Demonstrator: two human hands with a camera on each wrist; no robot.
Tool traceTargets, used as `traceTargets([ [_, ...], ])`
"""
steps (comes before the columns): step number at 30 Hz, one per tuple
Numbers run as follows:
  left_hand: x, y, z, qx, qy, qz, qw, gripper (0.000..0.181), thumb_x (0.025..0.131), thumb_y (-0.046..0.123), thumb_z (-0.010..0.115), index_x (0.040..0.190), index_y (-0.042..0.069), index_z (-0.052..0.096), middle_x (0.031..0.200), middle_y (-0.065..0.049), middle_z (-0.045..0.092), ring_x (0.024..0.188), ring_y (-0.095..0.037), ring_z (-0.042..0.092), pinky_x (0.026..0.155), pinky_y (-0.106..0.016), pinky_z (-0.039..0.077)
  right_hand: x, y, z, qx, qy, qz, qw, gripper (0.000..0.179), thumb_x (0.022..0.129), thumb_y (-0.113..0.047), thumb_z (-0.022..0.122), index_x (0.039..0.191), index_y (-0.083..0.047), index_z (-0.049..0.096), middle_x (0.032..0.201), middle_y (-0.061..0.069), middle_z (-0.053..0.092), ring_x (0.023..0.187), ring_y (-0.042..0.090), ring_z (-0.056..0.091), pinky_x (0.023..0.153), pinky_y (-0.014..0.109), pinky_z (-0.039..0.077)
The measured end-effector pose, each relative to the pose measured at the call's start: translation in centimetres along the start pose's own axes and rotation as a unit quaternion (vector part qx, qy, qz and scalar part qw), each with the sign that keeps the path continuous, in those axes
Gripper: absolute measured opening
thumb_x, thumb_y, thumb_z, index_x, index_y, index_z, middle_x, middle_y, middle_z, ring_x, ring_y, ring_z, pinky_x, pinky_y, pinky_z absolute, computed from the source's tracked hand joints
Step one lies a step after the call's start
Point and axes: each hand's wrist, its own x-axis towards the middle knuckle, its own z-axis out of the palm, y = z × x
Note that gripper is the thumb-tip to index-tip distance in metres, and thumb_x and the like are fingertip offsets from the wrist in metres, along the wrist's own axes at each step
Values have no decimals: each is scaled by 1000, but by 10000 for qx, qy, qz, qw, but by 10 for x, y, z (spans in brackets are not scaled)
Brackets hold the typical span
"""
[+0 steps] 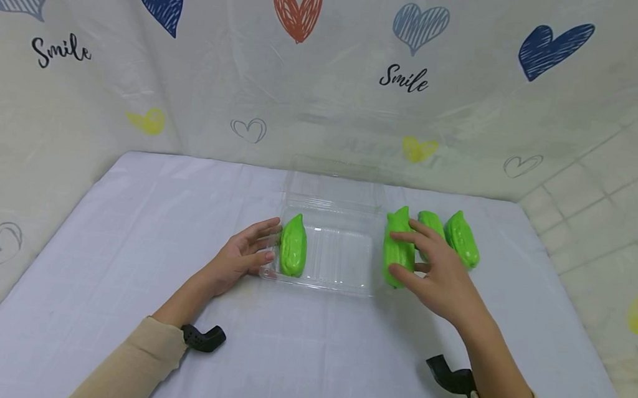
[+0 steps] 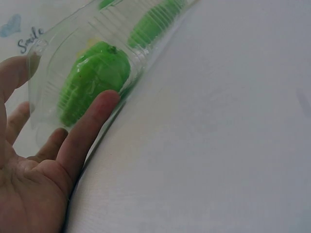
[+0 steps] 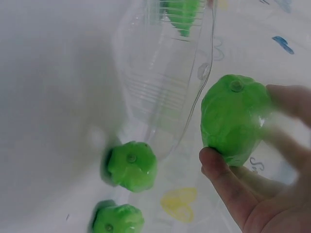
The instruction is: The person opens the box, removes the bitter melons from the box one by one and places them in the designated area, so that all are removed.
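Note:
A clear plastic clamshell box (image 1: 340, 285) lies on the table with its lid (image 1: 333, 187) raised behind it. Inside, against its left wall, is one glossy green fake vegetable (image 1: 293, 247), ridged and pointed like a bitter melon. My left hand (image 1: 243, 252) rests on that wall from outside, fingers fairly straight and thumb (image 2: 92, 121) nearest the table. Just beyond the box's right side, my right hand (image 1: 439, 274) holds a second bitter melon (image 1: 396, 246) between thumb and fingers. In the right wrist view this bitter melon (image 3: 233, 116) shows its round stem end.
To the right of the held one, two more green bitter melons (image 1: 463, 240) (image 1: 431, 223) lie side by side, one partly behind my right hand. A white cloth covers the table (image 1: 307, 354). Behind stands a white sheet (image 1: 339, 88) printed with hearts and the word Smile.

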Motion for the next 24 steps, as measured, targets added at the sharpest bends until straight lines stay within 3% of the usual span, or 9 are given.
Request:
traceTargets([
  [8, -1, 0, 0, 70, 5, 7, 10000, 72, 96, 12, 66, 157, 15, 29, 161, -10, 30, 146, -36, 31, 91, -35, 55, -9, 3, -4, -82, 46, 117, 9999, 48, 90, -23, 75, 134, -15, 61, 158, 12, 34, 127, 39, 55, 84, 48, 58],
  [24, 0, -2, 0, 72, -3, 37, 10000, 72, 96, 14, 66, 157, 15, 29, 161, -10, 30, 146, -36, 31, 91, -35, 55, -23, 13, -11, -365, 175, 88, 9991, 46, 89, -23, 76, 132, -14, 62, 156, 17, 37, 134, 43, 46, 81, 44, 58],
])
